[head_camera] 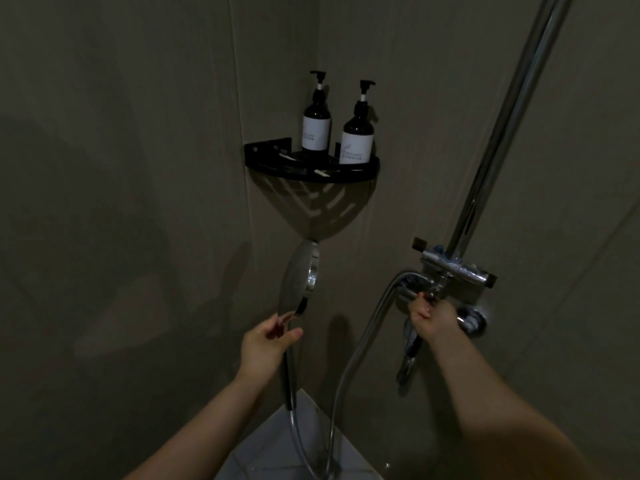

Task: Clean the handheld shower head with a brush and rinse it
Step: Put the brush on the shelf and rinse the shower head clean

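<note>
I am looking into a dim shower corner where two flat, matte grey-beige walls [138, 168] meet, with a wedge of pale tiled floor [277, 452] showing at the bottom between my forearms.

My left hand [266, 344] holds the handheld shower head [299, 278] upright just below the corner shelf. Thumb and fingers are curled round the neck where the handle meets the head, so the hand is closed on it. The head is a rounded, shallow disc of polished chrome, turned edge-on with its spray face toward the left wall; I cannot make out the nozzles. Its slim handle runs down past my palm, and the ribbed metal hose [346, 375] loops from the bottom of the handle up to the valve.

My right hand [431, 315] is at the chrome mixer valve [446, 275], well apart from the shower head. Its fingers are bent around a small knob or lever under the valve body. The grip looks closed, though the part itself is mostly hidden. A straight, shiny riser pipe [502, 126] climbs from the valve to the top right.

In the corner above sits a black, slotted, quarter-round shelf [311, 171]. Two dark, round-shouldered pump bottles [358, 133] with white labels stand side by side on it, close but apart, and the shelf casts a striped shadow on the wall beneath.
</note>
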